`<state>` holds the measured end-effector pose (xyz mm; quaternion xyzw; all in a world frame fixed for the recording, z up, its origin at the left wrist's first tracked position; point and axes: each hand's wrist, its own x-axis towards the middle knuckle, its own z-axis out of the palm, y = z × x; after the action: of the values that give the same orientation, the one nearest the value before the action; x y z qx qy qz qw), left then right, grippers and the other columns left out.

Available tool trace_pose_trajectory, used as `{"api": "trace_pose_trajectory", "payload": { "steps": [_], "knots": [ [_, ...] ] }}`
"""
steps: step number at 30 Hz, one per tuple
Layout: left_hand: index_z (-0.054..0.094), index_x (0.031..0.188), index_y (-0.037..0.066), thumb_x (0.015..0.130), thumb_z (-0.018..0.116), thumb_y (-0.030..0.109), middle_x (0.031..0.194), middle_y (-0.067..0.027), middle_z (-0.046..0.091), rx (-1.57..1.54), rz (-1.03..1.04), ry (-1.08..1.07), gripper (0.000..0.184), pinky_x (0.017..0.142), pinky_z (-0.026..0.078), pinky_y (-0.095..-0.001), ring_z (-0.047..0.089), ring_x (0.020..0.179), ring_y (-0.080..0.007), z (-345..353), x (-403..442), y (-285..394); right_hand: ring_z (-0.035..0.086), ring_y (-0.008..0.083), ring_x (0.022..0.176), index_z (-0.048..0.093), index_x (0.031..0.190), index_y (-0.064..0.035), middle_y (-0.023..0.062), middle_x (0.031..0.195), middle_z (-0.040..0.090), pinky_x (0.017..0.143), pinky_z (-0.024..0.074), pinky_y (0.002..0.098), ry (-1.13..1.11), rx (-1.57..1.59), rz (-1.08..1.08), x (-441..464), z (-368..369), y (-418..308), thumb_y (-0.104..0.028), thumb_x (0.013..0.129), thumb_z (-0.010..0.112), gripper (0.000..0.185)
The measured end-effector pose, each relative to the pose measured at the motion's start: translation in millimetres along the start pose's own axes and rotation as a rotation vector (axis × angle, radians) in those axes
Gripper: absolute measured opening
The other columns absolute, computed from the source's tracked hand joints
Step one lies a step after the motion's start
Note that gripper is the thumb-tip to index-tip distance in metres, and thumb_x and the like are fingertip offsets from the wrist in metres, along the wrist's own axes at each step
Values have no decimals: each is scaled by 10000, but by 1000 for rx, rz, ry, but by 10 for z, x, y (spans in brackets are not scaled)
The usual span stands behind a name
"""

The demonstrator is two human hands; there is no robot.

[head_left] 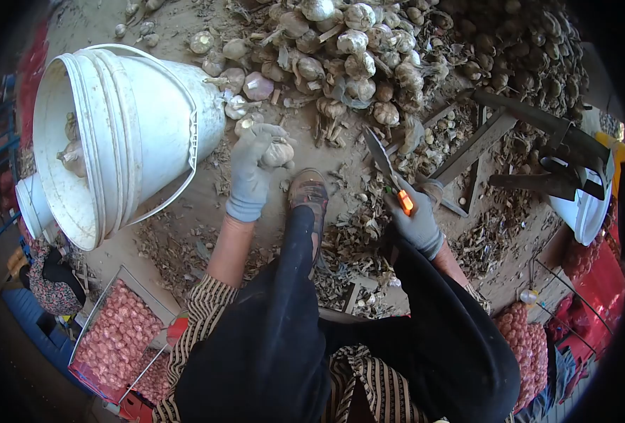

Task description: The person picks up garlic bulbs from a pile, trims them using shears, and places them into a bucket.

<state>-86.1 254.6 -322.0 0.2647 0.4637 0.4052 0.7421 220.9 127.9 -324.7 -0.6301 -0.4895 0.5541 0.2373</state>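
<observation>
My left hand (252,158), in a grey glove, is closed round a garlic bulb (277,152) next to the white bucket (161,120). The bucket lies tipped on its side, and a few garlic bulbs (73,156) show inside its mouth. In my right hand (417,222), also gloved, is a knife (381,158) with an orange handle, its blade pointing up and to the left. A heap of garlic bulbs (355,42) with dry stalks lies on the ground beyond both hands.
A metal frame (474,151) stands to the right, near another white bucket (586,211). Dry garlic trimmings (351,247) litter the ground round my shoe (307,189). Filled garlic sacks (119,331) sit at lower left, where another person (52,285) is partly visible.
</observation>
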Motion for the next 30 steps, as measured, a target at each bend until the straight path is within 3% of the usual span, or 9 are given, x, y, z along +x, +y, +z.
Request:
{"api": "trace_pose_trajectory", "payload": {
  "steps": [1,5,9,14,18,20,25,28,30],
  "knots": [
    [597,1115,-23,977,576,232,935,-131,690,283,14,176,291,601,547,-277,678,779,-170,-22,176,85,661,197,768,534,1387,-26,192,854,667,749,510,338,21,4,-16,-12,23,58,-171,928,661,498],
    [555,1213,73,884,634,414,1046,-185,718,1848,303,361,480,795,550,-440,718,926,-310,-354,958,118,665,214,784,530,1384,-17,200,866,668,751,505,344,9,-19,0,8,7,-26,-163,925,661,499],
    [551,1236,118,833,629,495,1123,-189,704,1948,-148,220,557,860,524,-482,691,1038,-341,-305,1345,273,683,225,822,524,1391,-18,217,892,675,769,509,346,-24,-7,71,28,-13,-39,-155,923,658,505],
    [604,1202,101,783,696,462,1105,-136,707,2006,81,303,561,834,532,-469,696,976,-332,-456,1225,128,671,203,821,506,1419,-27,200,903,679,788,513,335,9,30,-7,32,8,-9,-136,920,656,531],
    [600,1256,-38,716,754,162,1176,-125,633,517,-33,186,596,834,533,-326,647,1025,-187,-185,431,383,599,136,759,513,1410,-14,135,853,663,738,501,306,32,26,33,-5,-45,41,-113,923,650,516],
    [563,1273,-106,705,702,68,1152,-120,609,420,207,257,610,892,518,-303,605,1056,-154,149,-202,700,584,131,747,513,1407,-9,124,836,652,728,495,299,48,73,46,-18,-35,109,-109,923,650,513],
    [502,1343,-68,798,790,171,1201,-191,623,1072,1398,671,662,908,580,-328,669,1013,-264,397,-989,1810,566,107,786,511,1400,2,111,853,642,749,492,290,42,93,18,-42,-13,74,-99,921,651,510],
    [475,1375,-25,772,858,211,1308,-197,538,2065,1193,1328,753,923,562,-379,591,1151,-313,200,-979,2231,524,70,743,584,1231,16,-17,835,595,656,434,240,31,90,-14,-11,-5,-37,-85,950,630,302],
    [541,1328,-28,778,840,178,1286,-180,540,2030,1346,1260,659,997,490,-431,548,1193,-321,228,-741,1966,584,118,805,506,1406,-4,114,877,643,778,491,284,-10,73,17,16,-36,-66,-92,919,641,513]
  ]
}}
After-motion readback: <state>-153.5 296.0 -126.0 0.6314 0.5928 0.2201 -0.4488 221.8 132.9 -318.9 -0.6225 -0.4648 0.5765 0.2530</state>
